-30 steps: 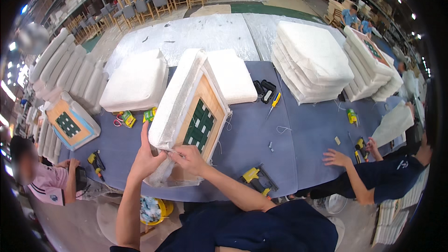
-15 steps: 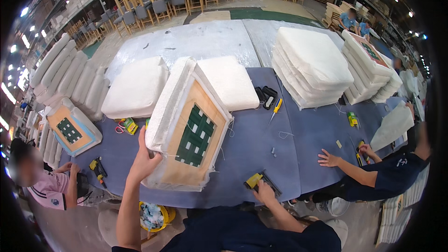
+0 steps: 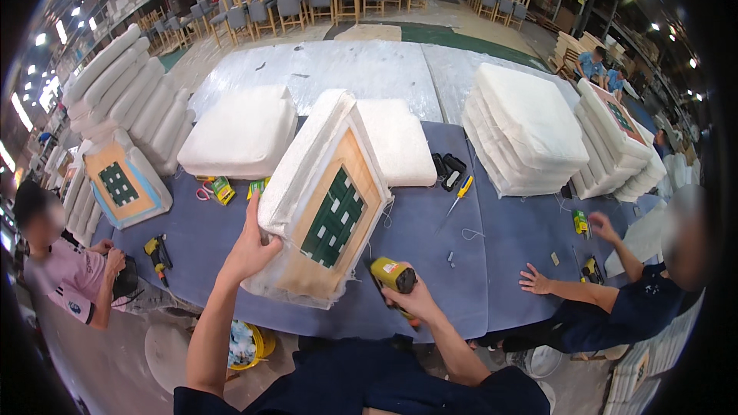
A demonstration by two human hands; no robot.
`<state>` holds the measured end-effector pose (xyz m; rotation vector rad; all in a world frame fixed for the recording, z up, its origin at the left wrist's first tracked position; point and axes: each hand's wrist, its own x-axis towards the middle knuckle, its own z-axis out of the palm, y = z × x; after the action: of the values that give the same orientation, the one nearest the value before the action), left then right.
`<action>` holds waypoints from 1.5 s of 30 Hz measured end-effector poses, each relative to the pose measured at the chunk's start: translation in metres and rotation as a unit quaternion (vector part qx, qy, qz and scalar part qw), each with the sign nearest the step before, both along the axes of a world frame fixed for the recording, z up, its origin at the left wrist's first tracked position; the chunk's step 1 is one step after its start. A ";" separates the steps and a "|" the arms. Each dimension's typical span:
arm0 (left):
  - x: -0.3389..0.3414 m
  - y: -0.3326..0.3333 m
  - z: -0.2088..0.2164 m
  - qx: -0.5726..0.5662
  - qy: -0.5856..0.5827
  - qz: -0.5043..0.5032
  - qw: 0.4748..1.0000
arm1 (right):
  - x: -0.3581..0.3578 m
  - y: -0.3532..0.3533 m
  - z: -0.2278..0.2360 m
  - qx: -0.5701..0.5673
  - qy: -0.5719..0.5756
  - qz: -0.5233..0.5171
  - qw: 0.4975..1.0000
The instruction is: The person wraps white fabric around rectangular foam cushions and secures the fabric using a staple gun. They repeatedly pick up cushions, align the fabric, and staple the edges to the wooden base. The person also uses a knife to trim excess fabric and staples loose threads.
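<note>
A white padded seat cushion stands tilted up on the table. Its underside shows a plywood frame with dark green woven webbing across the opening. My left hand grips the cushion's left edge, thumb toward the underside and fingers behind, partly hidden. To the right of the cushion, my right hand is wrapped round a yellow and black staple gun, held above the table near the front edge. Its nose is apart from the cushion, as far as I can tell.
Stacked white cushions stand behind at right, more at left. A screwdriver, scissors and another staple gun lie on the blue table. Co-workers sit at both sides. A yellow bucket is below the front edge.
My right hand has lifted the staple gun off the table and brought it left, closer to the cushion. My left hand keeps its grip. The right co-worker's far hand has risen.
</note>
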<state>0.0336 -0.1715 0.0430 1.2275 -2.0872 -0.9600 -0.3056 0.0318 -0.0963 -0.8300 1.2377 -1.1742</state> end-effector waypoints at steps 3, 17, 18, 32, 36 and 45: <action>0.003 0.003 0.005 -0.012 -0.005 -0.010 1.000 | 0.028 -0.017 0.080 -0.149 0.054 0.047 0.986; -0.008 0.018 0.017 0.011 -0.038 -0.020 0.999 | 0.083 -0.070 0.128 -0.354 0.345 0.105 0.863; -0.007 0.018 0.016 0.019 -0.035 -0.019 0.999 | 0.083 -0.072 0.125 -0.349 0.354 0.106 0.861; 0.003 0.019 0.015 -0.035 -0.020 -0.058 0.997 | 0.077 -0.082 0.079 -0.347 0.348 0.088 0.867; 0.048 0.014 0.011 0.212 0.004 -0.010 0.977 | 0.041 -0.049 0.027 -0.247 0.287 0.073 0.923; 0.027 0.098 -0.041 0.211 0.236 0.023 0.948 | -0.062 0.038 -0.145 0.043 0.455 0.056 0.887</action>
<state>0.0605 -0.0734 0.0022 1.0929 -1.5166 -1.5608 -0.3678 0.0702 -0.2413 -1.4441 1.9392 -0.6014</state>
